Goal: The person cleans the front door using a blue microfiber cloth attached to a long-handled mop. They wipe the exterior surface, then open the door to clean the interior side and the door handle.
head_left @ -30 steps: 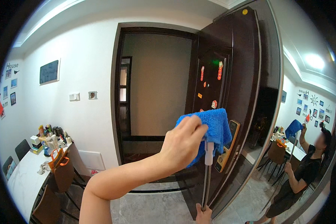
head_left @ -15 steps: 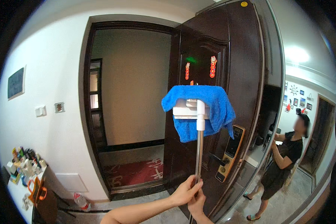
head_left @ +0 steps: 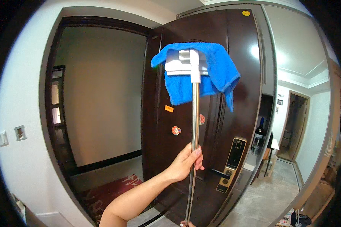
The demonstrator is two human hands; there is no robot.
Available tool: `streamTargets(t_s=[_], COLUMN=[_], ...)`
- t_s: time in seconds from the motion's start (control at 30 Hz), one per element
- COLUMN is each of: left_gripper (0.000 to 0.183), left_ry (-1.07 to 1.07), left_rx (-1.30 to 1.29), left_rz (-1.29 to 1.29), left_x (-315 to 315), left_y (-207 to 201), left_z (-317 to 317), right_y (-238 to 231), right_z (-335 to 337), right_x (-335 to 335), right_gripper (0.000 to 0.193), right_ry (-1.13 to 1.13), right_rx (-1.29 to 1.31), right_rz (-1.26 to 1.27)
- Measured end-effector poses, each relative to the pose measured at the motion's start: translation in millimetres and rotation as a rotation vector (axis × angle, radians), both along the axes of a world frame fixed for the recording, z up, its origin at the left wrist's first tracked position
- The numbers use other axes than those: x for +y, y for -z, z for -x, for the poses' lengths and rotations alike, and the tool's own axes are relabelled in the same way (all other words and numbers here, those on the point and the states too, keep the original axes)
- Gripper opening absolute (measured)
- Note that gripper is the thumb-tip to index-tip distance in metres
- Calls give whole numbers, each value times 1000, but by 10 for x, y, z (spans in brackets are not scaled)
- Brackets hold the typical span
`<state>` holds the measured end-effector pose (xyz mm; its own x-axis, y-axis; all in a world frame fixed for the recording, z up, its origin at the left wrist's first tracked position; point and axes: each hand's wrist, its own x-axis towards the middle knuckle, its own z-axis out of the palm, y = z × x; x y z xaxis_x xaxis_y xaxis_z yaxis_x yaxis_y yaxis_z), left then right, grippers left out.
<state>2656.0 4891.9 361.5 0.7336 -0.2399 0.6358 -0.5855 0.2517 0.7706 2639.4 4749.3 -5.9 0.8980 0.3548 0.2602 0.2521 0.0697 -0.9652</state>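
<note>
A flat mop (head_left: 195, 113) with a metal pole and a white head is held upright in front of the dark brown door (head_left: 242, 75). Over its head hangs a blue cloth (head_left: 220, 64), which covers the upper part of the door. My left hand (head_left: 185, 163) is wrapped round the middle of the pole. Low at the picture's bottom edge, my right hand (head_left: 187, 224) shows only its fingertips, closed at the lower pole. The cloth seems to lie against the door or just before it; I cannot tell which.
The door stands open beside its dark frame (head_left: 53, 94), with a red mat (head_left: 110, 191) beyond the threshold. A lock with a handle (head_left: 231, 162) sticks out right of the pole. Further right is a mirrored panel (head_left: 303, 75). A wall switch (head_left: 3, 139) sits far left.
The mop head and blue cloth have risen up the door. My hands, together before, are now apart on the pole, the right one lower. The reflected person has left the view.
</note>
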Motion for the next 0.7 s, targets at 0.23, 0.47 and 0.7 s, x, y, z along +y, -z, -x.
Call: streamTargets(t_s=[0.23, 0.47, 0.7], left_gripper=[21, 22, 29], left_ry=[86, 168, -164], left_rx=[-109, -246, -135], left_rz=[15, 59, 110], left_x=[210, 449, 213], left_y=[-655, -1568, -1810], left_z=[-624, -1247, -1680], right_y=[28, -49, -1368], right_z=[-260, -713, -1345], right_x=[-89, 150, 412], right_gripper=[18, 17, 19], right_ry=[80, 99, 283], right_rx=[200, 72, -37], right_rz=[-59, -190, -244])
